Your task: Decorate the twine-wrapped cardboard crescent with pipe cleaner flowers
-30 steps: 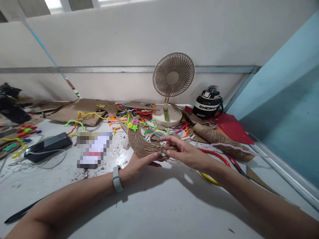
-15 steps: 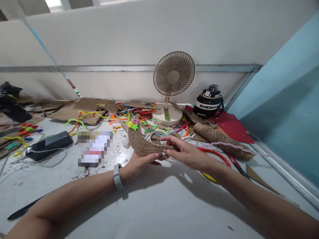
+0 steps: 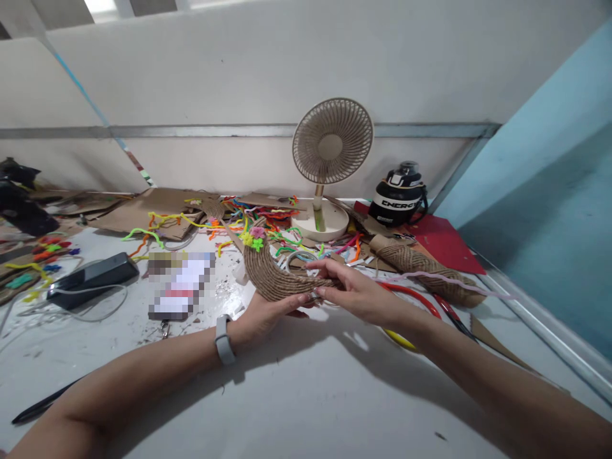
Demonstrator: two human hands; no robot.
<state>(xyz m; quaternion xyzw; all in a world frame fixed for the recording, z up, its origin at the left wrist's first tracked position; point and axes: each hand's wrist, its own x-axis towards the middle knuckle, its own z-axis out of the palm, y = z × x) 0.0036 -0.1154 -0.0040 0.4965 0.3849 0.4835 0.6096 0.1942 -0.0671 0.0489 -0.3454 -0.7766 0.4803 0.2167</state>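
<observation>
A crescent wrapped in brown twine (image 3: 272,275) is held just above the white table. Small pipe-cleaner flowers (image 3: 254,238) in yellow, pink and green sit at its upper left tip. My left hand (image 3: 270,315), with a grey band on the wrist, is closed on the lower edge, its thumb along the front. At the right tip my right hand (image 3: 354,290) pinches the twine-wrapped end between thumb and fingers. A small pale bit shows between the fingertips, too small to name. A roll of twine (image 3: 425,271) lies to the right of my right hand.
A fan (image 3: 329,220) and a black bottle (image 3: 396,201) stand at the back. Pipe cleaners (image 3: 287,236) and cardboard (image 3: 138,213) are strewn along the wall. On the left lie a blurred-out phone (image 3: 184,287), a black device (image 3: 93,280) with a cable, and a dark pointed tool (image 3: 45,405).
Almost nothing differs. The view has shifted very slightly, and both hands keep the same hold on the twine-wrapped crescent.
</observation>
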